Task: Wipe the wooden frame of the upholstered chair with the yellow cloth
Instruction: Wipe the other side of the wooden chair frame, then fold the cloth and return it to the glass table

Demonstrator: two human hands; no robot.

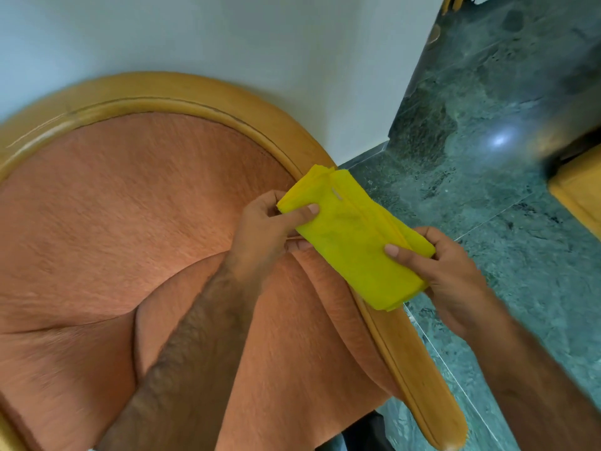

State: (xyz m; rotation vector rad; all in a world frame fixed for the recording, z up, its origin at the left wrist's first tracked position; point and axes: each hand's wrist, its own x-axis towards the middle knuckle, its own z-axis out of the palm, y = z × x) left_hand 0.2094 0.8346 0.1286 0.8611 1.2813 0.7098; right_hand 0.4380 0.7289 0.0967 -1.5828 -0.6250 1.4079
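A folded yellow cloth [353,236] is stretched between both hands, just above the right side of the chair's wooden frame [182,92]. My left hand [270,229] pinches the cloth's upper left end, thumb on top. My right hand [452,278] grips the lower right end. The light wooden frame curves around the orange upholstered backrest [136,196] and runs down into the right armrest [419,379], part of which the cloth hides. Whether the cloth touches the wood I cannot tell.
A white wall [227,34] stands right behind the chair. Dark green marble floor [487,157] lies to the right. A corner of another light wooden piece of furniture [582,193] juts in at the right edge.
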